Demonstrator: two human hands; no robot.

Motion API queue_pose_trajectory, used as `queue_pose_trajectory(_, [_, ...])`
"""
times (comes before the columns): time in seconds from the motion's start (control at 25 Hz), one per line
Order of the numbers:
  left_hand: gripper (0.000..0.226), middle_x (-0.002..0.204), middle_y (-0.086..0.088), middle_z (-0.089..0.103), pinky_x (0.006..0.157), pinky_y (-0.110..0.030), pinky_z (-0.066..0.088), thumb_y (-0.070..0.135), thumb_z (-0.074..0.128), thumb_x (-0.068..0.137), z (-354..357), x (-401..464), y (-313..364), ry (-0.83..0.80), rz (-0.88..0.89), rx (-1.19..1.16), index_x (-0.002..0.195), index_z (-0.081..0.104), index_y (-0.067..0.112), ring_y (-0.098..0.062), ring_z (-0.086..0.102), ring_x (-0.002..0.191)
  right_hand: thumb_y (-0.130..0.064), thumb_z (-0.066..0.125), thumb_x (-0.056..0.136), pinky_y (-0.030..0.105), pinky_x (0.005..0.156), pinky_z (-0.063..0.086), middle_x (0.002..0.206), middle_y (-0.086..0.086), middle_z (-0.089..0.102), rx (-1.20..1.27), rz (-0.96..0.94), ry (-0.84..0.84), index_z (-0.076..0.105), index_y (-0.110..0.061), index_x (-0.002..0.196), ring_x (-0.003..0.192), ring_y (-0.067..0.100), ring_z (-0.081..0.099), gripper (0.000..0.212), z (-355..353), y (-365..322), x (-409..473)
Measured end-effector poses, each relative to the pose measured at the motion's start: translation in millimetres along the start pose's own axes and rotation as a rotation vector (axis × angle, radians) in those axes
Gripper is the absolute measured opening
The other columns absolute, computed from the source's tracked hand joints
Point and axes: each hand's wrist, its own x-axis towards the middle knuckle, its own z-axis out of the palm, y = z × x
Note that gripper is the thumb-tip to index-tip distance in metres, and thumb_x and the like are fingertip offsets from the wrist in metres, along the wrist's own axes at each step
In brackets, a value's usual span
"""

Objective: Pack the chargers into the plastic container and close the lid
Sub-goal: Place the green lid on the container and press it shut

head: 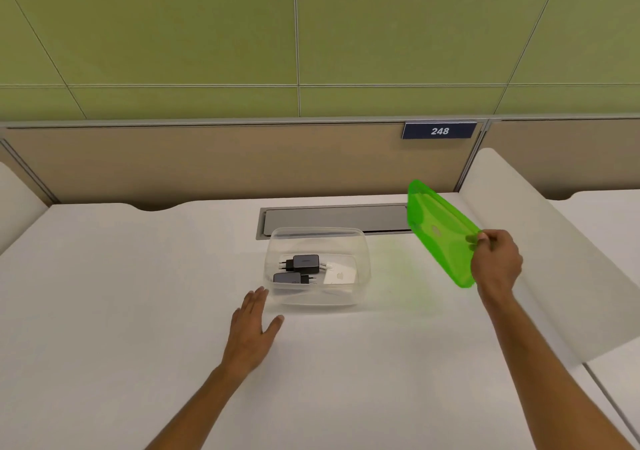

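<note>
A clear plastic container [317,233] stands open in the middle of the white desk. Inside it lie two dark grey chargers [305,262] [287,278] and a white charger [340,274]. My right hand [496,259] holds a translucent green lid [440,230] tilted in the air, to the right of the container. My left hand [254,325] rests flat on the desk with fingers apart, just by the container's near left corner; whether the fingertips touch it is unclear.
A grey cable hatch [336,217] sits in the desk right behind the container. A beige partition with a "248" sign [439,131] closes the back. A white side divider [526,242] rises on the right, close to my right hand.
</note>
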Motion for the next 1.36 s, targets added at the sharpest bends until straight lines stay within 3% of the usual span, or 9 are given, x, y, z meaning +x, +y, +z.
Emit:
queue_pose_trajectory(0.24, [0.058,0.154,0.004,0.031,0.115,-0.035,0.025,0.041,0.051,0.094,-16.8,21.0,38.4,0.081,-0.052,-0.319,0.146,0.031,0.026,-0.014,0.025,0.141,-0.017,0.051,0.092,0.047,0.079,0.053,0.092,0.023,0.070,0.460,-0.001,-0.260,0.066,-0.011,0.093,0.081,0.033,0.065,0.016,7.1,-62.5,-11.2])
queue_pose_trajectory(0.44, [0.050,0.150,0.004,0.037,0.105,-0.018,0.021,0.040,0.042,0.098,-30.7,53.2,62.0,0.133,-0.180,-0.633,0.144,0.035,0.021,-0.004,0.033,0.131,-0.012,0.047,0.097,0.032,0.060,0.050,0.083,0.020,0.066,0.555,-0.012,-0.531,0.067,-0.006,0.094,0.063,0.023,0.060,0.021,28.4,-107.1,-35.0])
queue_pose_trajectory(0.6, [0.039,0.130,0.002,0.056,0.099,-0.027,0.037,0.031,0.046,0.098,-30.4,67.9,67.9,0.151,-0.195,-0.771,0.136,0.047,0.023,-0.013,0.050,0.117,-0.010,0.048,0.097,0.022,0.051,0.055,0.075,0.012,0.066,0.590,0.099,-0.704,0.065,-0.005,0.089,0.050,0.008,0.065,0.019,55.0,-123.0,-54.4])
queue_pose_trajectory(0.76, [0.034,0.109,-0.005,0.064,0.083,-0.030,0.045,0.015,0.058,0.090,-26.1,71.2,63.9,0.283,-0.291,-0.740,0.124,0.056,0.021,-0.022,0.058,0.096,-0.010,0.064,0.089,0.047,0.079,0.054,0.071,0.010,0.058,0.679,0.262,-0.513,0.060,-0.008,0.075,0.075,0.027,0.058,0.014,86.3,-121.6,-62.9])
queue_pose_trajectory(0.88, [0.033,0.101,-0.003,0.064,0.081,-0.030,0.044,0.016,0.059,0.089,-24.8,73.2,59.9,0.361,-0.308,-0.687,0.122,0.058,0.018,-0.024,0.058,0.092,-0.019,0.066,0.088,0.043,0.081,0.051,0.074,0.005,0.060,0.635,0.268,-0.433,0.066,0.001,0.088,0.079,0.022,0.055,0.020,107.5,-112.6,-74.4])
queue_pose_trajectory(1.0, [0.032,0.099,0.001,0.063,0.078,-0.026,0.039,0.017,0.056,0.091,-26.4,77.6,54.3,0.357,-0.283,-0.606,0.123,0.058,0.018,-0.023,0.056,0.089,-0.024,0.059,0.093,0.039,0.094,0.049,0.108,0.006,0.069,0.560,0.201,-0.580,0.061,-0.005,0.121,0.101,0.021,0.062,0.034,125.2,-102.8,-84.0])
queue_pose_trajectory(1.08, [0.035,0.098,0.001,0.061,0.077,-0.026,0.039,0.017,0.053,0.093,-26.4,79.6,49.5,0.310,-0.273,-0.554,0.127,0.054,0.017,-0.024,0.056,0.089,-0.025,0.056,0.094,0.040,0.108,0.041,0.134,0.009,0.058,0.421,0.137,-0.635,0.051,-0.012,0.135,0.122,0.024,0.055,0.044,134.8,-93.4,-85.0])
queue_pose_trajectory(1.16, [0.035,0.096,-0.001,0.061,0.073,-0.026,0.038,0.017,0.050,0.094,-24.2,80.5,44.7,0.261,-0.260,-0.490,0.129,0.052,0.018,-0.025,0.056,0.086,-0.027,0.053,0.095,0.035,0.108,0.037,0.141,0.009,0.052,0.268,0.082,-0.645,0.044,-0.014,0.141,0.128,0.025,0.049,0.049,144.0,-82.2,-85.0])
queue_pose_trajectory(1.36, [0.044,0.092,-0.007,0.062,0.070,-0.033,0.043,0.018,0.041,0.098,-13.1,81.4,36.5,0.167,-0.257,-0.392,0.142,0.038,0.020,-0.028,0.056,0.079,-0.029,0.046,0.097,0.040,0.099,0.042,0.136,0.017,0.055,-0.049,-0.034,-0.650,0.039,-0.018,0.143,0.119,0.036,0.053,0.048,161.4,-58.2,-83.1])
